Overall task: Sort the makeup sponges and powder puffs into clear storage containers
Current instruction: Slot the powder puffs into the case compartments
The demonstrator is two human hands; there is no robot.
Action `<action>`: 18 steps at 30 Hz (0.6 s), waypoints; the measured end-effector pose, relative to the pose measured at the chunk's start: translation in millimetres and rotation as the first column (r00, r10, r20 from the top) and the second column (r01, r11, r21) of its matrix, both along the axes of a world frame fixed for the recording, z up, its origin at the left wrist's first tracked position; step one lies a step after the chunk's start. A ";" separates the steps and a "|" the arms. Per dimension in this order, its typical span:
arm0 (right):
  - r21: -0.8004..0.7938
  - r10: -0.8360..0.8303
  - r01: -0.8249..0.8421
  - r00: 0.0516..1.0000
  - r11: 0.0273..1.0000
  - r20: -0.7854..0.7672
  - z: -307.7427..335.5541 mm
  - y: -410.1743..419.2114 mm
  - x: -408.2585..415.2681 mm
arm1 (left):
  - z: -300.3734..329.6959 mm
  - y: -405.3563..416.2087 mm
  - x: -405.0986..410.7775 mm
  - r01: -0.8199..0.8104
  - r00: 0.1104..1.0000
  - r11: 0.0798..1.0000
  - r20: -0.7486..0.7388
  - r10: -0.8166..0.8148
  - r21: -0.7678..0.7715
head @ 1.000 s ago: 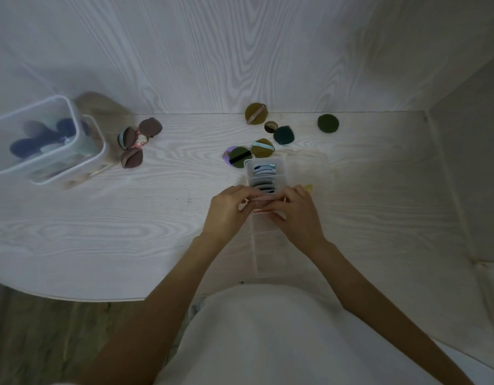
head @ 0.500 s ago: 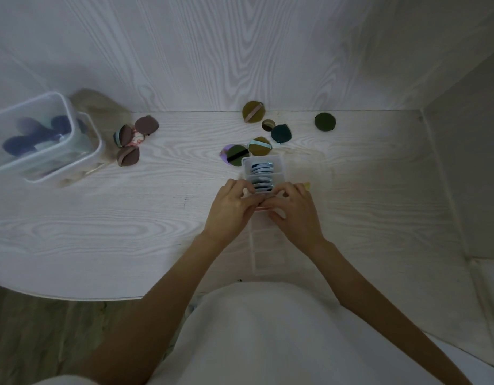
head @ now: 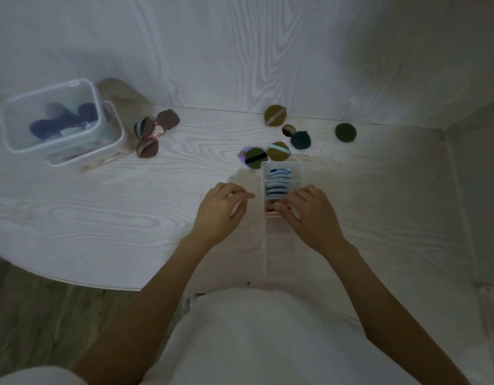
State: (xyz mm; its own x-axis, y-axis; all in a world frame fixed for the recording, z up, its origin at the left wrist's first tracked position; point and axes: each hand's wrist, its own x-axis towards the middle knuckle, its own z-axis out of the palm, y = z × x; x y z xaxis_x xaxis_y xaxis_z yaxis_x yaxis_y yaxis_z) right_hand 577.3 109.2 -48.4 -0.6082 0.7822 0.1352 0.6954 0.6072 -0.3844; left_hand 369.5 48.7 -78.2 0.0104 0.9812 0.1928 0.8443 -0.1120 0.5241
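Left hand now off the tray — right hand seemingly at its edge

clear plastic organizer on matt pale woodgrain table.

The light is dim and cool, with a bluish grey tint over the pale table. It is brighter at the far left and falls off to a darker right side. Shadows are soft, without hard edges; a faint one lies beside the left hand. There is no strong glare. The wide lens bends the near table edge into a curve. Everything looks a little soft and grainy, most of all the corners.
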 end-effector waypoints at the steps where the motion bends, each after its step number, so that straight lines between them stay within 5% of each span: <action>1: -0.034 0.031 -0.031 0.999 0.999 -0.011 7.7 6.2 -6.3 | 2.4 -2.4 -8.8 -0.078 0.996 0.997 0.032 0.079 -0.022; 3: -0.113 0.128 -0.131 0.991 0.985 -0.031 19.7 25.2 -35.9 | 4.0 -9.8 -36.6 -0.278 0.957 0.955 0.053 0.284 -0.098; 7: -0.144 0.323 -0.326 0.945 0.935 -0.040 21.7 60.4 -124.3 | -18.1 -27.5 -95.1 -0.522 0.853 0.811 -0.132 0.506 -0.263; 10: -0.181 0.407 -0.401 0.913 0.898 -0.002 0.1 83.9 -196.4 | -29.1 -35.9 -117.0 -0.584 0.811 0.744 -0.190 0.554 -0.323; 14: -0.154 0.448 -0.429 0.885 0.890 0.124 -32.6 111.2 -283.0 | -34.0 -43.4 -126.6 -0.594 0.803 0.775 -0.212 0.557 -0.216; 18: -0.180 0.443 -0.410 0.866 0.894 0.230 -49.0 131.8 -337.1 | -43.9 -47.3 -126.5 -0.577 0.816 0.769 -0.243 0.525 -0.277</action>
State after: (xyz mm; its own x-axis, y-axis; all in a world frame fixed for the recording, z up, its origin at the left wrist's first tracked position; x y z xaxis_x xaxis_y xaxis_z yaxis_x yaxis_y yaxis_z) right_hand 240.3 241.1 -97.4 -0.8862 0.4381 -0.1509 0.4632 0.8276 -0.3171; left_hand 243.0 1.4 -122.2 -0.5492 0.8303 -0.0950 0.7753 0.5486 0.3130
